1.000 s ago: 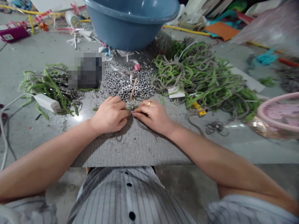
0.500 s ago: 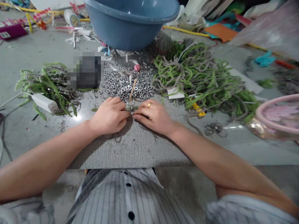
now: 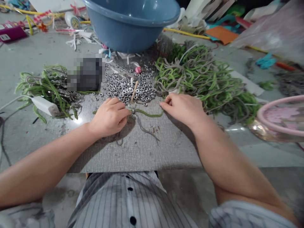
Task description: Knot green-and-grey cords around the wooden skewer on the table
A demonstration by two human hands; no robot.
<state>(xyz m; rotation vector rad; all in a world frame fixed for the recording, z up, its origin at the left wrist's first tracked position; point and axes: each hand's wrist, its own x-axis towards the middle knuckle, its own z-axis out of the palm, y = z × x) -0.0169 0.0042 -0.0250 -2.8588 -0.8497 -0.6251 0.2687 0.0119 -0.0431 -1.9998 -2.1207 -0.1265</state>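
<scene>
My left hand is closed, pinching green and grey cords beside a small metal nut at the table's middle. From there the green cord runs right, its end rising to the fingertips of my right hand, which are pinched together on it. The grey cord trails loose on the table toward the lower right. A metal ring lies just above the nut, with a thin wooden stick standing slanted by it. My left fingers hide part of the cords.
Many metal nuts lie spread before a blue basin. A heap of green and grey cords is at right, corded pieces with rings at left near a white plug-like block. A pink-rimmed object stands far right.
My right hand has moved right, away from the nut and my left hand, and the green cord now stretches between them. The grey cord lies uncovered. My left hand has barely moved.
</scene>
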